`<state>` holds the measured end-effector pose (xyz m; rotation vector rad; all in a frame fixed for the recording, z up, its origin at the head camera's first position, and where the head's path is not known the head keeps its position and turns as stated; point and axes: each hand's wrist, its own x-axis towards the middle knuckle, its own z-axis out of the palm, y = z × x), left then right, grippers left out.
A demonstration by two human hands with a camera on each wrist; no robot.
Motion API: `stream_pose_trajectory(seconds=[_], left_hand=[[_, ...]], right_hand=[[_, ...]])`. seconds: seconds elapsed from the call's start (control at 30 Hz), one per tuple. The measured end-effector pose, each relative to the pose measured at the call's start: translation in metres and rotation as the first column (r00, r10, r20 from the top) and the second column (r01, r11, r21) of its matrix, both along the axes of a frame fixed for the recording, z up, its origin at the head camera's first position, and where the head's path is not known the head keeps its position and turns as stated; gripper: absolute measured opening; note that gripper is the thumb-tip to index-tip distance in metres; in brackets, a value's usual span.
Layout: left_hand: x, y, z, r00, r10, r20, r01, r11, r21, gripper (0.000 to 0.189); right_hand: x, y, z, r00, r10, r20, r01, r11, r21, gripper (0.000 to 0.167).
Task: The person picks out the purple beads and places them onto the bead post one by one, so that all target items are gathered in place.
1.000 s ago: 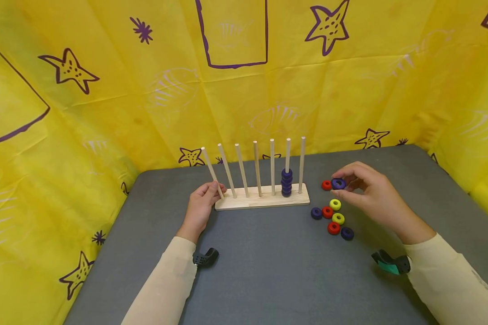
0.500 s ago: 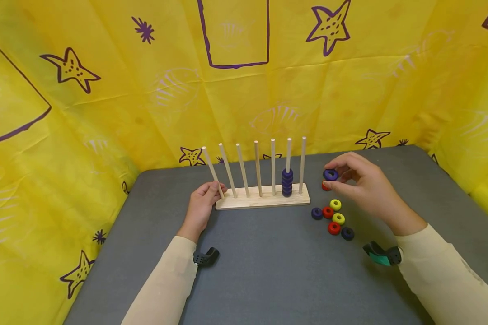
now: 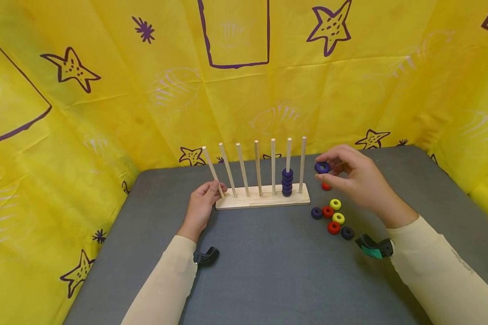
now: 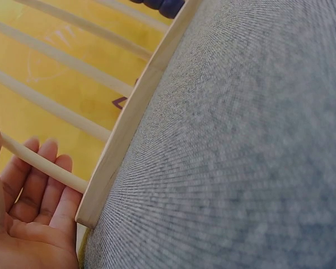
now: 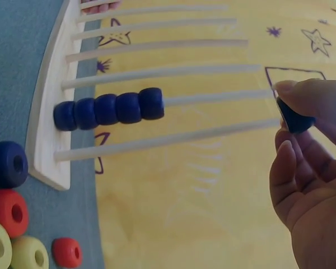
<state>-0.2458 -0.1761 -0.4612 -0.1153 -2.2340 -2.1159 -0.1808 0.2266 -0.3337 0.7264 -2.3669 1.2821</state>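
Note:
A wooden peg rack [image 3: 264,201] with several upright pegs stands on the table. On its second peg from the right sits a stack of dark blue beads [image 3: 287,183]. My left hand [image 3: 202,205] pinches the leftmost peg [image 4: 45,163] low down, thumb in front and fingers behind. Off the rack's right end, my right hand [image 3: 359,183] holds a blue bead [image 3: 322,167] between thumb and fingertips, raised above the table. In the right wrist view that bead [image 5: 294,119] overlaps the region near the tip of the rightmost peg [image 5: 173,140].
Right of the rack lie several loose beads: a red bead [image 3: 326,186] under the right hand, a yellow bead [image 3: 335,205], a blue bead [image 3: 316,213] and others. The grey table [image 3: 264,271] ends at a yellow patterned cloth [image 3: 236,99] behind.
My right hand has carried the blue bead leftward and upward, toward the rack's right end. The left hand and the rack stay where they were.

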Motion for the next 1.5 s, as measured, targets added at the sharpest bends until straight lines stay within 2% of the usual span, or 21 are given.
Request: stream_pose_trajectory(seconds=[0.27,0.67,1.03,1.5], left_hand=[[0.0,0.0,-0.001,1.0,0.002,-0.005,-0.002,1.0,-0.002,0.047],[0.0,0.001,0.0,1.0,0.008,-0.008,-0.007,1.0,0.005,0.044],[0.001,0.001,0.001,1.0,0.018,0.002,-0.018,1.0,-0.014,0.042],[0.001,0.0,0.0,1.0,0.017,0.013,-0.017,0.999,-0.028,0.045]], right_hand=[[-0.004,-0.009,0.006,0.999,0.02,-0.044,-0.021,1.0,-0.012,0.033],[-0.013,-0.021,0.016,1.0,0.006,-0.027,-0.006,1.0,-0.005,0.033],[-0.026,-0.036,0.027,0.998,0.018,-0.057,-0.02,0.999,-0.04,0.031],[-0.044,-0.048,0.033,1.0,0.0,-0.022,-0.001,0.999,-0.042,0.028]])
